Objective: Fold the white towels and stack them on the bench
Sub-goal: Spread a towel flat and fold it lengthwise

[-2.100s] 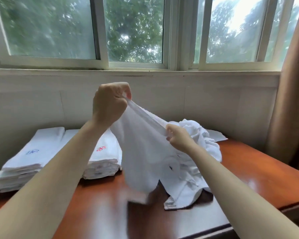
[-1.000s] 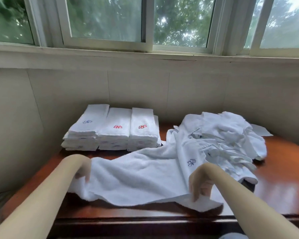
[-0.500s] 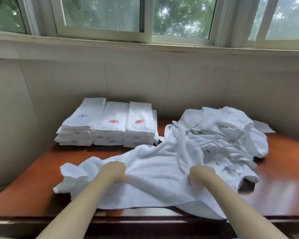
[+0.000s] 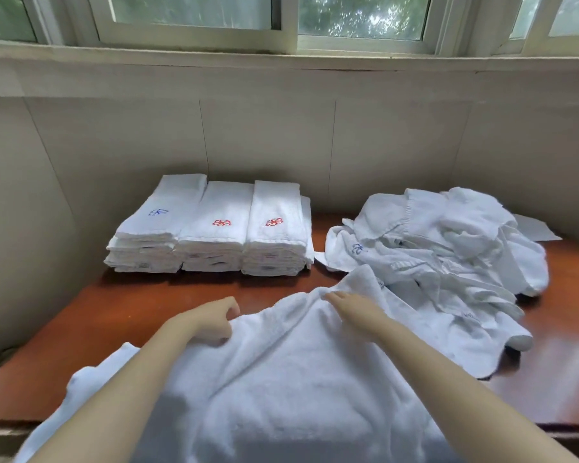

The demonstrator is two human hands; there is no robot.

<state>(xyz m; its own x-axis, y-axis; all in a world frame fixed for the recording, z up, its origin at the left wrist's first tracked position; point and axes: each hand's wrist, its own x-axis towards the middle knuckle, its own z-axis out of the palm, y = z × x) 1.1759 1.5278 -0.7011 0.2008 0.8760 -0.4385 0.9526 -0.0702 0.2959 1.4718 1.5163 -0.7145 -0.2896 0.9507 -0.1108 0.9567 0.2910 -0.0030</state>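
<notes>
While left hand [image 4: 211,320] pinches the spread towel [image 4: 281,379] edge with curled fingers, right hand [image 4: 355,309] lies on it, fingers fairly straight, gripping nothing.

- Three stacks of folded towels [image 4: 211,228] stand side by side at the back left of the bench [image 4: 121,315].
- A heap of loose towels [image 4: 442,242] lies to their right.
- One spread towel [image 4: 281,379] lies in front, under both hands.
</notes>
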